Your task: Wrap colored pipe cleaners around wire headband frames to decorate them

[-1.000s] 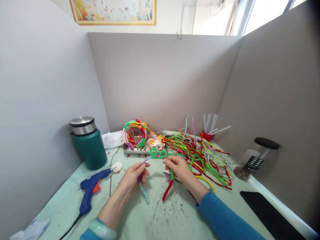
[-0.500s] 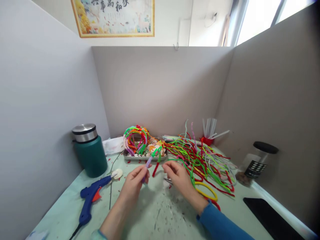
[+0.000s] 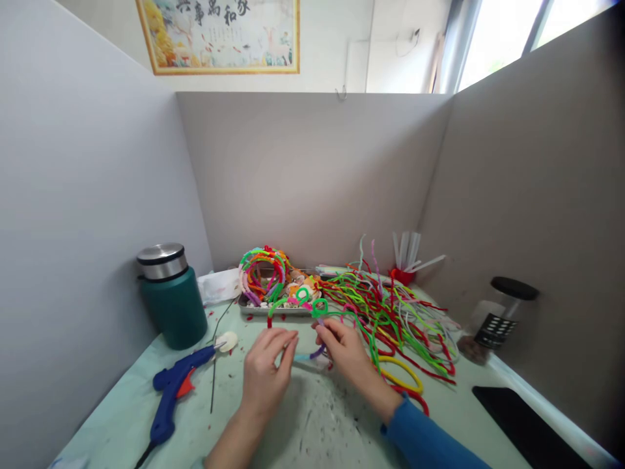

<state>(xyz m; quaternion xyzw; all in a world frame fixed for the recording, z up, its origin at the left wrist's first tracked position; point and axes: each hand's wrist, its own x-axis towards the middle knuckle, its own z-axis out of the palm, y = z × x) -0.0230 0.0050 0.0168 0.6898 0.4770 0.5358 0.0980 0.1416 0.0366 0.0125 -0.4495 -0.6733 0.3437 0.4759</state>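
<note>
Pipe-cleaner strand [image 3: 317, 314] sits pinched between our left fingers [image 3: 289, 340] and right fingers [image 3: 333, 329]; we're seemingly shaping it, and the next bend needs steadiness.

Grey partition panels [image 3: 312, 176] enclose the counter [image 3: 312, 436] on three sides; its pale green surface bears dark marks. Behind, a gold-framed picture [image 3: 219, 39] is mounted on a white wall [image 3: 327, 39]. A bright window [image 3: 495, 39] occupies the upper right; the right-hand panel [image 3: 512, 182] is shaded.
</note>
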